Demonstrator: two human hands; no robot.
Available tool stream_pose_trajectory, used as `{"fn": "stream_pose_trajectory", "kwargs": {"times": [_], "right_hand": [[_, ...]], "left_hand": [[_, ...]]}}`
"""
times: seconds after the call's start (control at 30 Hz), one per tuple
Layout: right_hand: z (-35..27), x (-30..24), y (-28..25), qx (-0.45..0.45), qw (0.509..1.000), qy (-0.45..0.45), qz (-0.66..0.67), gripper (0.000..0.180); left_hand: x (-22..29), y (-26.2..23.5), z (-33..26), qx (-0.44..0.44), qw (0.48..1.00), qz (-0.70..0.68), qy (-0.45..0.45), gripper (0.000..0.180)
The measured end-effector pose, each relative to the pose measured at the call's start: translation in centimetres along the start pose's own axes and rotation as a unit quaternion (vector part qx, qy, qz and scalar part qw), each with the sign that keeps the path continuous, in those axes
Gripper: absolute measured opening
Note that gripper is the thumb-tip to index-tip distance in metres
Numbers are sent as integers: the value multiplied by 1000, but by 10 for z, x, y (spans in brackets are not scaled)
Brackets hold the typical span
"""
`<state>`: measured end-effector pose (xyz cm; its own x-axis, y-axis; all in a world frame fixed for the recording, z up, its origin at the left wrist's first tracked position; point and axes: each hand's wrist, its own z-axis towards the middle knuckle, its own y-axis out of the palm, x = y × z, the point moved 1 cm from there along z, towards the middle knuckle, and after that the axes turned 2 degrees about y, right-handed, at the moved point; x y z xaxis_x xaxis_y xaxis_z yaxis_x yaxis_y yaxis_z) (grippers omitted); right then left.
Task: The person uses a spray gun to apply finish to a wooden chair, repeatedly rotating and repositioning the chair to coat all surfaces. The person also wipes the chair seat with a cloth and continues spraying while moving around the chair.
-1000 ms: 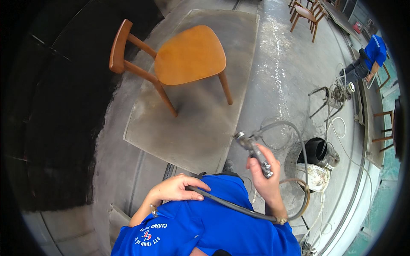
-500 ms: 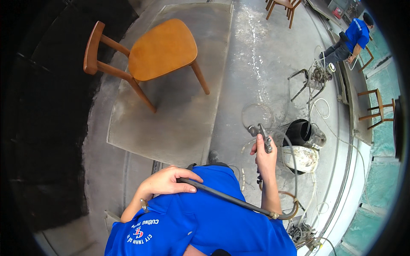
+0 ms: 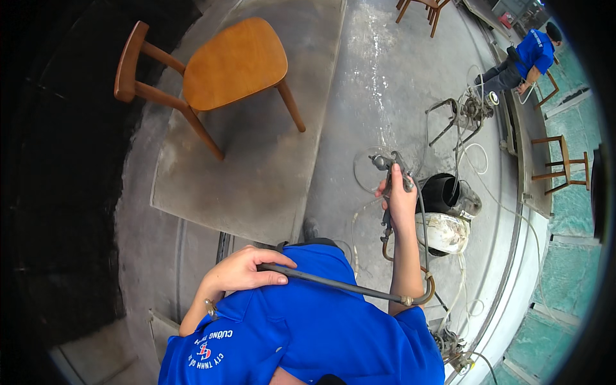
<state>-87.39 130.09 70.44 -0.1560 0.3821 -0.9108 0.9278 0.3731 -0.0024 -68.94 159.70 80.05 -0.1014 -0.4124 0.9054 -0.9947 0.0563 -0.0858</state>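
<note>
My right hand (image 3: 402, 204) is closed round the grip of a metal spray gun (image 3: 384, 163), raised ahead of me on the right, its nozzle toward the left. A dark hose (image 3: 333, 287) crosses in front of my blue shirt. My left hand (image 3: 242, 270) pinches its left end between thumb and fingers. At its right end, near my right forearm, the hose meets a brown bent tube (image 3: 428, 290). A wooden chair (image 3: 236, 64) with an orange-brown seat stands ahead on the left, on a grey flat board (image 3: 212, 192).
A black bucket (image 3: 440, 192) and a stained whitish container (image 3: 443, 232) stand right of my forearm. Behind them is a pump on legs (image 3: 473, 110) with loose hoses. A person in blue (image 3: 534, 51) works at the far right, near another chair frame (image 3: 563, 163). A dark wall lies left.
My right hand has lifted the spray gun forward, away from my body. My left hand keeps its hold on the hose. The whole view has shifted slightly.
</note>
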Motion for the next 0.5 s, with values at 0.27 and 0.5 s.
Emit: {"fn": "stream_pose_trajectory", "kwargs": {"times": [0.27,0.5], "right_hand": [[4,27,-24,32,998,45,-18,41],[-72,-30,-35,11,995,-65,72,40]], "left_hand": [[-6,16,-3,6,1000,-23,2,37],[-19,35,-17,-36,998,-24,45,38]]}}
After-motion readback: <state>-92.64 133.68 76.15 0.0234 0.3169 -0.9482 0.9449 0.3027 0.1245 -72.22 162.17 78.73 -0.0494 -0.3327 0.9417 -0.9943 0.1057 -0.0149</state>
